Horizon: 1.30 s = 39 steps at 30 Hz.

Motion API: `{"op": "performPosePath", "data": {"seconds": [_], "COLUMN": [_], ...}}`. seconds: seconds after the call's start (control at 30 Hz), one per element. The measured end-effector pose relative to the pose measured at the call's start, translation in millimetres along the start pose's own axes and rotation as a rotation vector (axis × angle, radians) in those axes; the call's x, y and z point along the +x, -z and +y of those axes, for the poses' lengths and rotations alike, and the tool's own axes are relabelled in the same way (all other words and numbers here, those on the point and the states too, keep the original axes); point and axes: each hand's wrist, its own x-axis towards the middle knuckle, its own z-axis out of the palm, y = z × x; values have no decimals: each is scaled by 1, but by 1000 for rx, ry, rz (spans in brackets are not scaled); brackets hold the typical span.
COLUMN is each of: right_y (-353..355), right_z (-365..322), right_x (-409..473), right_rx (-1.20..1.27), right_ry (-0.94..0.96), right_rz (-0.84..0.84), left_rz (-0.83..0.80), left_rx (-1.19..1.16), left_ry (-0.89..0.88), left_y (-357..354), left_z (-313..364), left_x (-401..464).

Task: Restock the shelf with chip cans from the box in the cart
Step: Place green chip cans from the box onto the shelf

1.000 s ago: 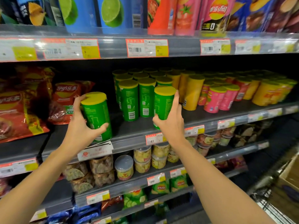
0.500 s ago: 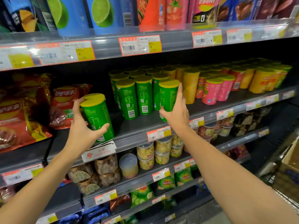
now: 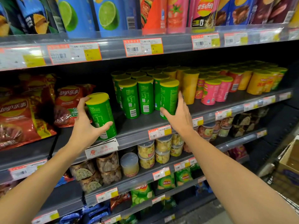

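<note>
Two green cans sit near the shelf's (image 3: 132, 135) front edge. Left hand (image 3: 85, 126) grips the tilted left can (image 3: 101, 115), fingers curled round it. Right hand (image 3: 179, 117), fingers straight, presses the upright right can (image 3: 168, 97).

Grey shelf (image 3: 137, 125) with chip cans (image 3: 145, 96)
</note>
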Motion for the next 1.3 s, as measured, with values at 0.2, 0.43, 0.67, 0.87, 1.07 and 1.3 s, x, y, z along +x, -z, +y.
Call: {"op": "performPosePath", "data": {"seconds": [0.2,0.43,0.67,0.87,1.07,1.3], "right_y": [-5,-16,-17,-16,-16,-14], "right_z": [57,74,76,78,76,75], "right_x": [-28,-30,-26,-23,-25,-22], "right_rx": [-315,-379,-417,-434,-454,-499], "right_ry": [128,242,295,303,338,309], "right_rz": [21,138,184,161,195,137], "left_rz": [-1,-8,-71,-138,-172,-161], "left_rx": [29,25,25,69,62,88], "left_ry": [13,28,20,18,5,-65], "left_y": [1,2,-15,-51,-88,-124], "left_z": [-2,3,6,22,42,51], "left_x": [1,3,11,24,34,47]}}
